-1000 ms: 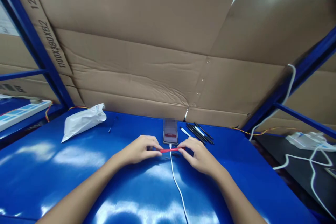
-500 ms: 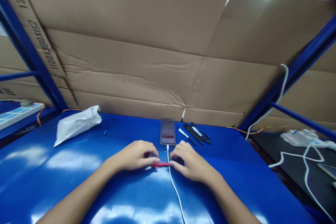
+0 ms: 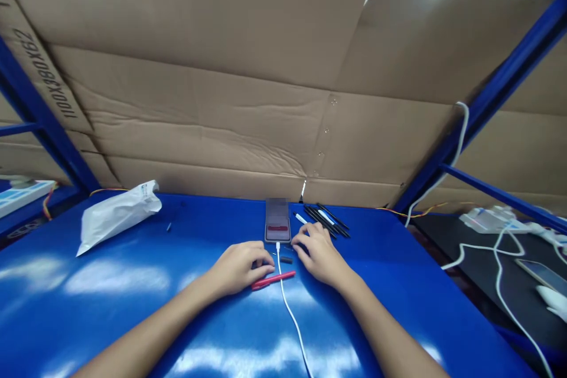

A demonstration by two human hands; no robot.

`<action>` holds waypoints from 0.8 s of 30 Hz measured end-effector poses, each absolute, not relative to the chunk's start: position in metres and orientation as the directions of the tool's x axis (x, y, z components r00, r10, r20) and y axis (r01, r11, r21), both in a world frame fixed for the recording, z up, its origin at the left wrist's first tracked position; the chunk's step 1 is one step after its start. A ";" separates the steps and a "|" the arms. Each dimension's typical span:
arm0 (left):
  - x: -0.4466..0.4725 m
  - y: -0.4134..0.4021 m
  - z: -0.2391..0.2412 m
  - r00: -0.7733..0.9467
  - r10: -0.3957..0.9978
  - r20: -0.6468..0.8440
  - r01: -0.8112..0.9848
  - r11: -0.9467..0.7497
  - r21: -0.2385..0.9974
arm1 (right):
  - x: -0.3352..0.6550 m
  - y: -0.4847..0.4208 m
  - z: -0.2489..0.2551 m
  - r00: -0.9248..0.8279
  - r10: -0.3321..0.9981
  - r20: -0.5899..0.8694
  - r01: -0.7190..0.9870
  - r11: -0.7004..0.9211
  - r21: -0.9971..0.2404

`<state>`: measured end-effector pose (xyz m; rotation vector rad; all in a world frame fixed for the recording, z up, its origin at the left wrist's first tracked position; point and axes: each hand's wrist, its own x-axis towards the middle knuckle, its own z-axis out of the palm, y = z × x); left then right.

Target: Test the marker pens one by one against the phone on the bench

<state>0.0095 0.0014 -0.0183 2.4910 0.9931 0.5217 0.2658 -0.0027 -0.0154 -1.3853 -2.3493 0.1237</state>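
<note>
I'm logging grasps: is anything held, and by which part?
The red pen looks unheld; whether the left hand or right hand holds something small cannot be told.

Above and to the left of the white plastic bag (image 3: pixel 117 214), the cardboard strip (image 3: pixel 43 78) carries the dark printed figures "1100X380X62", turned on their side so that they read from the bottom end upward. Farther up the same strip from the bag, another dark printed character is cut off by the picture's edge and cannot be made out. The small print near the bag's upper right end and the pale lettering left of the bag, below the power strip (image 3: pixel 27 195), are too small or blurred to read.
</note>
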 end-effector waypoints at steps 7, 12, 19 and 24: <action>0.004 0.004 -0.019 0.650 0.717 0.254 0.524 -0.664 0.534 | 0.267 -0.002 -0.016 -0.433 0.852 0.294 0.815 0.509 -0.276; -0.001 0.008 -0.014 0.572 0.761 0.307 0.474 -0.611 0.634 | 0.267 -0.001 -0.021 -0.438 0.853 0.283 0.807 0.512 -0.294; 0.003 0.006 -0.012 0.510 0.791 0.338 0.429 -0.575 0.697 | 0.263 -0.006 -0.009 -0.419 0.829 0.371 0.749 0.546 -0.375; 0.008 0.000 -0.007 0.493 0.795 0.355 0.373 -0.561 0.739 | 0.251 -0.020 0.006 -0.411 0.816 0.406 0.531 0.576 -0.621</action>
